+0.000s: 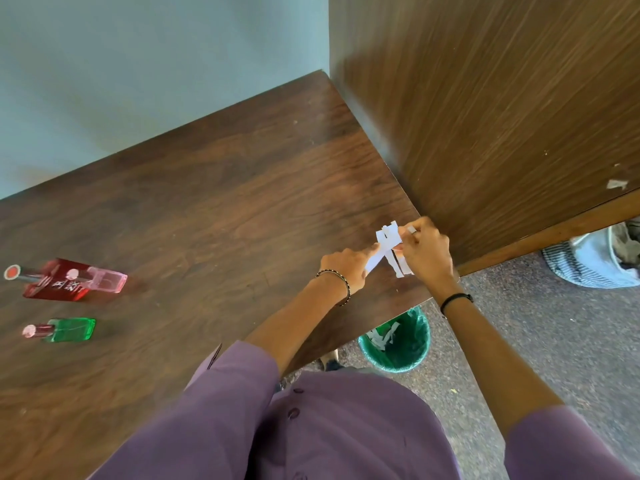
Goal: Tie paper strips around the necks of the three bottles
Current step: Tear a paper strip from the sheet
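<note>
- Right hand (424,252) pinches the bunch of paper strips (389,249) at the table's (207,202) right edge; left hand (348,268) fingers closed on one strip (likely separating it).
- Three bottles (74,284) wait near the left edge, necks bare.

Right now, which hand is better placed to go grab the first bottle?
Probably the left hand. It pinches just one of the paper strips, while the right hand grips the bunch. The red bottle, pink bottle and green bottle stand far left.
</note>
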